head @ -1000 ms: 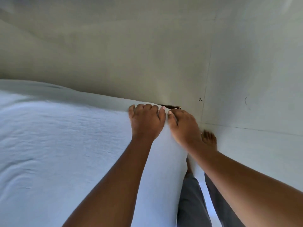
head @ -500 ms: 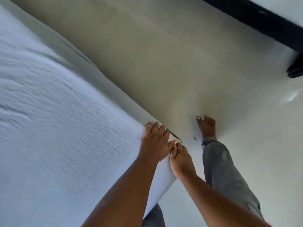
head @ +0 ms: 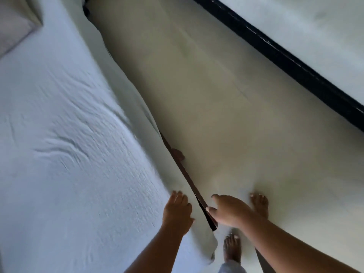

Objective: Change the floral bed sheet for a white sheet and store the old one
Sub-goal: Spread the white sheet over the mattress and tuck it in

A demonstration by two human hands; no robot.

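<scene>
A bed fills the left half of the frame, covered by the white sheet (head: 65,134), which lies mostly flat with light wrinkles near the middle left and hangs over the bed's side edge down the centre of the picture. In the upper left corner a pale pillow (head: 13,24) rests on the sheet. The right half is cream tiled floor (head: 226,95), with a black skirting strip (head: 285,62) running diagonally across the upper right below a pale wall. A narrow dark wooden bed frame edge (head: 189,180) shows along the sheet's hanging border, from centre frame to lower centre. A second ago both hands were pressed close together on the sheet at the bed's corner, fingers curled over the edge; the view has since swung to look along the length of the bed's side, and the hands have come apart. The left hand (head: 177,211), lower centre, lies flat and open on the sheet just beside the edge, gripping nothing. The right hand (head: 228,211), just to its right, is loosely open over the frame edge, with the thumb close to the wood; whether it touches cannot be told because of blur. Two bare feet stand on the floor at the lower right. The corner seems finished, and the work appears to be moving on to smoothing or tucking the long side, where the overhang looks loose. The floral sheet is nowhere in view, so storing it cannot be judged from here.
</scene>
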